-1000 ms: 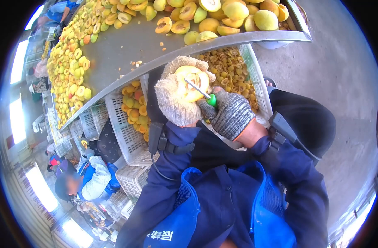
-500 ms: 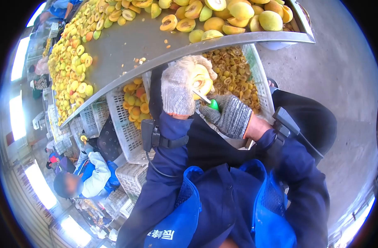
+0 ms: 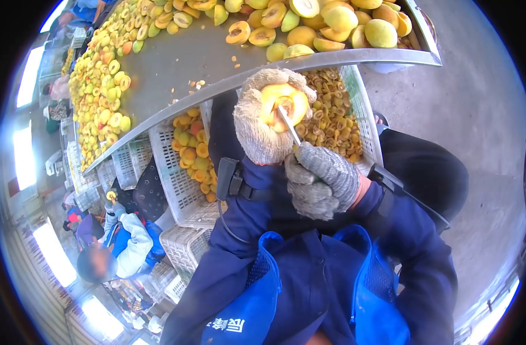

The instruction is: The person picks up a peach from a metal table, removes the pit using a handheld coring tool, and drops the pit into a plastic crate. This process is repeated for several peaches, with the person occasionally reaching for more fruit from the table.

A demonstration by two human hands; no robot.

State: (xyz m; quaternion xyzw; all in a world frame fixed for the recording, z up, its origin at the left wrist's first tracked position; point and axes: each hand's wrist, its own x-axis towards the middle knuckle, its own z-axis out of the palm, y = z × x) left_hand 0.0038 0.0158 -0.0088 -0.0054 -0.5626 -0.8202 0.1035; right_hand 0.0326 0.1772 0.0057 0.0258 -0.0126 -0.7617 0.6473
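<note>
My left hand [image 3: 254, 129], in a pale knitted glove, cups a halved yellow peach [image 3: 298, 104], its cut face up. My right hand [image 3: 323, 183], in a grey knitted glove, is closed round the handle of a thin metal pitting tool [image 3: 290, 126]. The tool's tip reaches into the hollow of the peach half; its handle is hidden in the fist. Below the hands, a white crate [image 3: 358, 100] is filled with small brownish-yellow pieces, too small to name surely. Halved peaches [image 3: 262, 36] lie on the metal table [image 3: 176, 63] beyond.
The table's raised metal edge [image 3: 355, 56] runs just past my hands. Left of my legs stands another white crate [image 3: 170, 155] with peach halves [image 3: 189, 152]. A co-worker in a blue vest [image 3: 125, 241] sits farther left, holding a yellow fruit. Stacked crates [image 3: 185, 247] stand near.
My left hand has turned and moved slightly right, so the peach's cut face shows more. My right hand has moved down, its fist covering the tool's green handle; the tip now sits in the hollow.
</note>
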